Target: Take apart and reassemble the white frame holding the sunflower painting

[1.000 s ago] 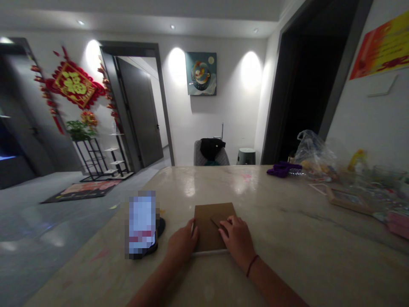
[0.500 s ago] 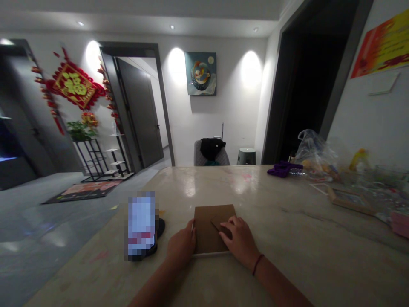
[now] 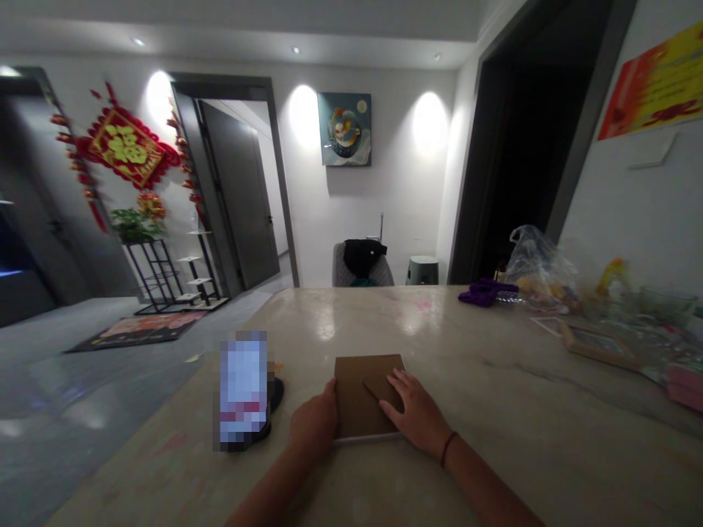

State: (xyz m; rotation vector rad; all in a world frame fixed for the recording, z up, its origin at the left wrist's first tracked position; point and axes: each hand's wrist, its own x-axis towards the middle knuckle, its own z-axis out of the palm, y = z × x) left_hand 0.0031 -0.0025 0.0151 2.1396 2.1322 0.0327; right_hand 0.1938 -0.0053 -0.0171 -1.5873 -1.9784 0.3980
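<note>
A picture frame (image 3: 359,417) lies on the table before me with its brown backing board up and a pale edge along the near side. A thin slanting line, like the edge of a stand flap, crosses the board. My left hand (image 3: 315,419) grips the frame's left edge, thumb along the side and the other fingers mostly hidden. On the right half of the board rests my right hand (image 3: 414,411), open, its fingers spread flat over the surface near the right edge. A dark red cord circles the right wrist.
A phone (image 3: 243,388) with a blurred screen stands on a dark holder to the left. Along the right side lie a wooden frame (image 3: 598,347), a purple cloth (image 3: 486,292), a clear plastic bag (image 3: 535,260) and a pink box (image 3: 685,386). A chair (image 3: 362,274) stands beyond the table.
My right hand has gone from bent fingers at the slanting line to lying spread on the board, slightly further right. My left hand keeps its hold on the left edge.
</note>
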